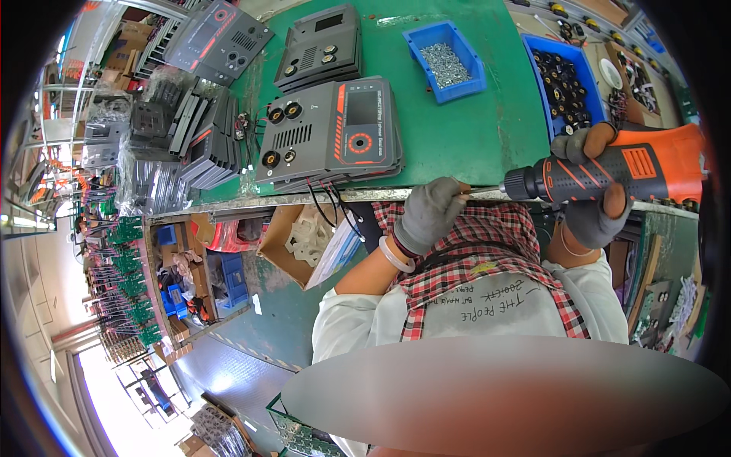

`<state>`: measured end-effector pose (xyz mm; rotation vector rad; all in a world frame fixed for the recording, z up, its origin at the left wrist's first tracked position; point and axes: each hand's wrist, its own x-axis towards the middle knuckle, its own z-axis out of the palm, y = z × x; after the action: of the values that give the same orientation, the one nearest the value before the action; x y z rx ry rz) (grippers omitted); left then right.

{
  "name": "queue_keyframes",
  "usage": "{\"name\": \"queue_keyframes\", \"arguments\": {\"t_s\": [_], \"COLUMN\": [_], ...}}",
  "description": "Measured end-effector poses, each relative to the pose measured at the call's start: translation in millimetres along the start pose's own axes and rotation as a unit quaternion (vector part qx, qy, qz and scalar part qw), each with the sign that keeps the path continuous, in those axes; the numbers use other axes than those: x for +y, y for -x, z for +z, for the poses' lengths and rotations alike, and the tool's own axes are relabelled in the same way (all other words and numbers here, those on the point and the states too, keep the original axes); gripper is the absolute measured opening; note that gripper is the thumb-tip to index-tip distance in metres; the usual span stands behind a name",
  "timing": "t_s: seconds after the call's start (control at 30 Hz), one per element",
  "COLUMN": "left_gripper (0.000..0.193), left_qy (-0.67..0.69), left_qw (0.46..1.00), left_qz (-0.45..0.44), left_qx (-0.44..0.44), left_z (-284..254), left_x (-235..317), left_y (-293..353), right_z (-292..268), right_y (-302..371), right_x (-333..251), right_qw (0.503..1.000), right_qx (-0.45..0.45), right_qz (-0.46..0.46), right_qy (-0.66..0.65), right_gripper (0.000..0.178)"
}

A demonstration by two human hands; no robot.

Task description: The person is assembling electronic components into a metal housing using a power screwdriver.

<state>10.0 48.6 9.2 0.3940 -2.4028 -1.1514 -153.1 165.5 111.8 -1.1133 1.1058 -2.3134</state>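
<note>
My right hand [600, 216] wraps the drill [661, 167] near the bench [499, 91], while my left hand [432, 217] pinches the bit [484, 190] by its tip, presumably steadying it.

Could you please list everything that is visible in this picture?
Table: one, green, upper middle
Front panel stack: one, grey, table's near edge
Rear panel stack: one, grey, behind that
Left panels: several, grey, table's left end
Tray: one, blue, table's far right
Small parts: many, silver, in tray
Bin: one, blue, upper right
Rounded parts: many, black, in bin
Cardboard box: one, brown, below table edge
Circuit boards: many, green, far left
Other clutter: uncountable, mixed, picture's edges
Power drill: one, orange-black, right
Apron: one, red-black-white check, on the person
Left hand: one, grey-gloved, at drill's tip
Right hand: one, grey-gloved, around drill
</note>
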Motion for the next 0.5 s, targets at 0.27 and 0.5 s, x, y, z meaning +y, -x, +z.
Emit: {"name": "queue_keyframes", "arguments": {"t_s": [0.27, 0.5], "left_gripper": [0.013, 0.024], "left_qy": [-0.079, -0.471], "left_qw": [0.995, 0.881], "left_qz": [0.047, -0.033], "left_qx": [-0.040, -0.010], "left_z": [-19.5, -111.6], "left_x": [32.6, -30.7], "left_y": [-15.1, -77.1], "right_z": [-5.5, -21.2], "right_y": [-2.4, -11.3], "right_x": [3.5, 12.4], "right_qw": [0.980, 0.989], "right_qx": [-0.128, 0.038], "right_qz": [-0.055, -0.102], "right_qy": [-0.143, -0.102], "right_gripper": [0.048, 0.024]}}
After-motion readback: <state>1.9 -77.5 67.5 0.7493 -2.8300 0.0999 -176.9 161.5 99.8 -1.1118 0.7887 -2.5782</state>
